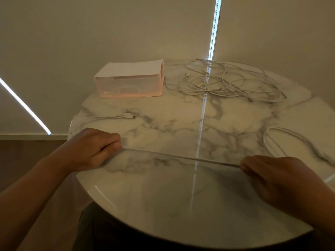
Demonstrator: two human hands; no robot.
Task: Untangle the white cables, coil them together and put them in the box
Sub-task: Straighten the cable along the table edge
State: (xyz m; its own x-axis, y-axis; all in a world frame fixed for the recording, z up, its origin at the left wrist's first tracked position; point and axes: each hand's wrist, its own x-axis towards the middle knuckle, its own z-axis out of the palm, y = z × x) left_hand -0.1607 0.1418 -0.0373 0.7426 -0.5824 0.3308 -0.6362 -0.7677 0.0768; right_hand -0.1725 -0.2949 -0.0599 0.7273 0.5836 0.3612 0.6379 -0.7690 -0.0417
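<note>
A white cable (181, 157) runs taut between my two hands just above the round marble table (163, 201). My left hand (96, 148) grips one part of it in a curled fist near the table's left edge. My right hand (277, 180) pinches the other part at the fingertips. A tangled pile of white cables (224, 82) lies at the far side of the table. To its left stands a translucent pinkish box (129, 84) with a white lid on top. A cable end with plugs (125, 117) lies at the left, and a loop of cable (290, 140) at the right.
The table stands against a beige wall (90, 33). A bright strip of light (213, 29) runs down the wall and reflects across the tabletop. Dark wooden floor (27, 153) shows at the left. The table's near edge curves just in front of me.
</note>
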